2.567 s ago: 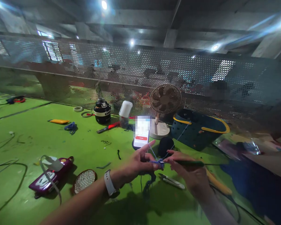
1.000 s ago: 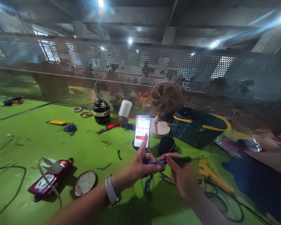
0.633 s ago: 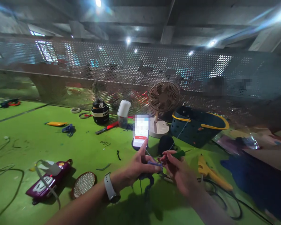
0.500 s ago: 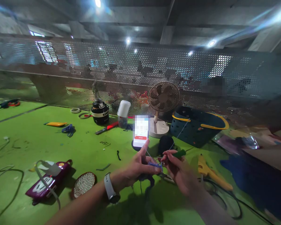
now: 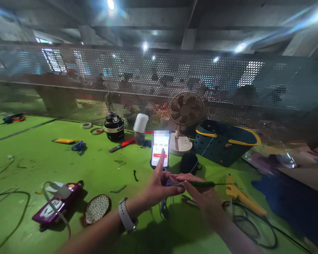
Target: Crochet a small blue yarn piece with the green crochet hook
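The left hand (image 5: 159,187) pinches the small blue yarn piece (image 5: 170,182) between thumb and fingers, its index finger raised; the right hand (image 5: 205,197) grips the green-handled hook (image 5: 201,183), its tip at the yarn. The piece sits above the green counter (image 5: 95,176), before the phone (image 5: 160,150). It looks light, soft and stretchy, best pinched close beside the working loop; the hook seems stiff, suited to a grip at its handle.

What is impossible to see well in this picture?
All in the head view:
- Yarn piece: partly hidden by left hand.
- Snips: far end hidden by right hand.
- Phone: screen top pixelated.
- Basket: bottom hidden by front wall.
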Tool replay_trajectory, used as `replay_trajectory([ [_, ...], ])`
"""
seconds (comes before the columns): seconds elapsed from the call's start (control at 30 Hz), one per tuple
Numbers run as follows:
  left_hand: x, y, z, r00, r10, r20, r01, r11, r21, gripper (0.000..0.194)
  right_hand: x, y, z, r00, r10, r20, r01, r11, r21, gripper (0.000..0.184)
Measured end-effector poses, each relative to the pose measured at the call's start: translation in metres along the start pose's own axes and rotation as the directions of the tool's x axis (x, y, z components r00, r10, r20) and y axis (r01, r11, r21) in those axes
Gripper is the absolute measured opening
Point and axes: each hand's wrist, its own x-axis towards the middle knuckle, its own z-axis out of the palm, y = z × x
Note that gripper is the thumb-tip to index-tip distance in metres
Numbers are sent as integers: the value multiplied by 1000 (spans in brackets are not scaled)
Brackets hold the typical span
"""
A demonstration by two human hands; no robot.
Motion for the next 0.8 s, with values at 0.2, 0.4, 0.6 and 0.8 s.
replay_trajectory([
  [0.2,-4,4,2,973,227,33,-205,799,565,70,3,1,-2,998,-12,-61,10,999,-35,19],
  [0.4,-8,31,1,974,127,185,-219,720,658,45,16,-17,-13,943,333,-17,-279,818,503,31],
  [0.6,6,35,-36,953,-113,283,28,957,287,40,18,-23,-21,862,503,64,-413,623,665,38],
  [0.8,16,41,-64,932,-336,136,256,875,411,50,14,-30,-17,857,505,102,-411,552,726,39],
])
